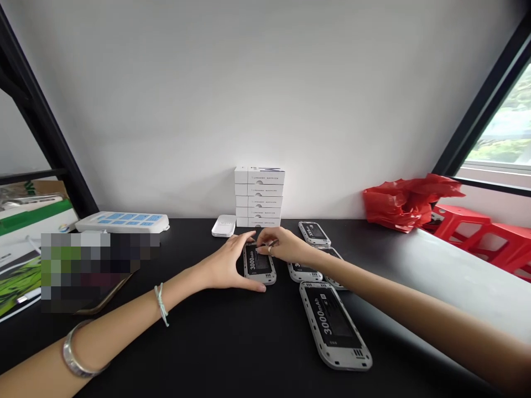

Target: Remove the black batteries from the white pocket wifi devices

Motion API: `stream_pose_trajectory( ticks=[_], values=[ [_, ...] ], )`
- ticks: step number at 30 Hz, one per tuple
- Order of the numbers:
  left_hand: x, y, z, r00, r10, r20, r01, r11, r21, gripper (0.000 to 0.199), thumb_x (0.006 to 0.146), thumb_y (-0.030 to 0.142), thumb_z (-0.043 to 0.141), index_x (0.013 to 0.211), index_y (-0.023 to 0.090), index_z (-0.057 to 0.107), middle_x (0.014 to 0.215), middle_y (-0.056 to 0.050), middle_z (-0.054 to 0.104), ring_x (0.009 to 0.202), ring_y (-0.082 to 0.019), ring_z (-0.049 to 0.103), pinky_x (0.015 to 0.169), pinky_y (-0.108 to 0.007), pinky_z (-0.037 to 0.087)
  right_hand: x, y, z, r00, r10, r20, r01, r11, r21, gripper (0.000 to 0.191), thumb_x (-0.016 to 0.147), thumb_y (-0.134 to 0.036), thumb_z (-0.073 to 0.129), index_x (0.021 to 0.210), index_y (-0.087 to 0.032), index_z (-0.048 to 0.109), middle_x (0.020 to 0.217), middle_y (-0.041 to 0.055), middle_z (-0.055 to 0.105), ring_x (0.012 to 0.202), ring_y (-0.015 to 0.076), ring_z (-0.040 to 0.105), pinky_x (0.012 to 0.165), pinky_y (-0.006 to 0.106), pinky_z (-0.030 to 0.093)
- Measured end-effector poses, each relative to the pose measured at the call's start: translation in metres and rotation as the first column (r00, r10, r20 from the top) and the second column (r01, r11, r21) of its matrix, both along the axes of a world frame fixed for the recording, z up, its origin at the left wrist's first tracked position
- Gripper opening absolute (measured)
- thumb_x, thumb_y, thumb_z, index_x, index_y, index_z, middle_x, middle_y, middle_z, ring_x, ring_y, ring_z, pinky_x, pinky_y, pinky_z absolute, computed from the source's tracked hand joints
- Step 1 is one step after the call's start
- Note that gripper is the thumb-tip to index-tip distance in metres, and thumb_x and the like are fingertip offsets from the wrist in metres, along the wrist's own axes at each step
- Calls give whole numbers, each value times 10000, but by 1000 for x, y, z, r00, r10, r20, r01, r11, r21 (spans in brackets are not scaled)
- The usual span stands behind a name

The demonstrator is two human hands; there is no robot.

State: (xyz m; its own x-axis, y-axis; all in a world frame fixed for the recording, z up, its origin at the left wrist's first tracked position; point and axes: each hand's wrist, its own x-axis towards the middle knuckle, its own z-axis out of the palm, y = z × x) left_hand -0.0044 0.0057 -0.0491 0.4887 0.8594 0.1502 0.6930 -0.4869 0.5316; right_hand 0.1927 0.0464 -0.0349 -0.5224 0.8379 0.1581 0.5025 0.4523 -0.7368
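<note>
A pale-framed, open-backed device (260, 264) with a black battery marked 3000mAh lies flat on the black table. My left hand (226, 265) curves around its left side, thumb at the near edge and fingers at the far edge, steadying it. Over its upper part, my right hand (279, 244) is closed in a pinch; whatever the fingertips hold is too small or hidden to make out. Several similar devices lie to the right: one close to me (334, 326), one at the back (314, 233), others partly under my right forearm.
A stack of white boxes (259, 197) stands against the wall, beside white cards (224, 226). A power strip (122, 222), a blurred-out object and a printed box (25, 260) are left. A red plastic bag (409, 202) lies right, near red stools (477, 232).
</note>
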Motion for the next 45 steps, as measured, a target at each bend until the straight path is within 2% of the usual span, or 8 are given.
stream_pose_trajectory(
  ticks=[6, 16, 22, 27, 31, 36, 40, 45],
  values=[
    [-1, -6, 2, 998, -17, 60, 18, 1000, -24, 1107, 570, 664, 715, 1448, 270, 167, 1443, -135, 341, 1324, -359, 310, 1035, -517, 342, -10, -3, -2, 985, 9, 170, -43, 979, 199, 132, 766, -272, 615, 870, -192, 598, 933, 58, 639, 905, 231, 573, 785, 366, 432],
    [4, -9, 4, 999, 36, -9, -35, 997, 63, 1107, 472, 687, 740, 1386, 257, 288, 1340, -99, 474, 1239, -390, 381, 975, -522, 382, -19, 7, -8, 962, -37, 271, -30, 970, 240, 294, 715, -430, 637, 705, -205, 447, 894, 52, 508, 932, 244, 503, 747, 332, 431],
    [8, -12, 0, 994, 106, 16, -106, 994, 26, 1088, 479, 694, 730, 1371, 269, 275, 1347, -105, 445, 1190, -385, 426, 906, -505, 430, -10, -3, 17, 958, 32, 283, -92, 975, 201, 348, 735, -485, 634, 730, -212, 418, 731, -15, 497, 646, 144, 465, 529, 256, 347],
    [2, -5, 1, 992, 124, 7, -124, 990, 60, 984, 555, 698, 688, 1346, 252, 309, 1334, -104, 462, 1230, -375, 409, 946, -499, 397, 0, -1, 36, 952, 290, 100, -285, 957, -63, 462, 682, -189, 709, 1042, -252, 426, 847, -28, 605, 634, 121, 566, 576, 251, 423],
    [-3, 1, -3, 984, 163, -77, -155, 983, 97, 855, 624, 734, 608, 1302, 250, 416, 1298, -91, 517, 1182, -395, 438, 910, -506, 415, 10, 20, 30, 982, 100, -163, -149, 933, -327, 431, 682, -115, 721, 973, -244, 431, 678, -63, 600, 638, 129, 636, 643, 258, 503],
    [-7, 6, -10, 978, 170, -122, -149, 975, 165, 695, 710, 726, 535, 1252, 293, 483, 1454, -31, 386, 1234, -408, 376, 956, -527, 364, 29, 55, 15, 978, -138, -154, 57, 894, -444, 409, 686, -139, 744, 921, -219, 419, 739, -18, 626, 738, 148, 682, 751, 287, 577],
    [-6, 7, -10, 974, 182, -136, -144, 958, 246, 523, 837, 626, 456, 1234, 286, 469, 1416, -33, 439, 1261, -343, 388, 1008, -499, 316, 39, 70, 6, 963, -239, -122, 150, 858, -490, 415, 658, -118, 764, 878, -210, 424, 801, 0, 631, 730, 140, 690, 764, 274, 601],
    [-5, 9, -11, 968, 228, -109, -183, 930, 319, 347, 887, 487, 457, 1162, 275, 474, 1209, -17, 603, 1102, -276, 524, 962, -431, 366, 36, 72, -1, 964, -248, -93, 181, 873, -453, 414, 654, -99, 763, 761, -223, 383, 657, -46, 570, 639, 118, 660, 683, 244, 600]
  ],
)
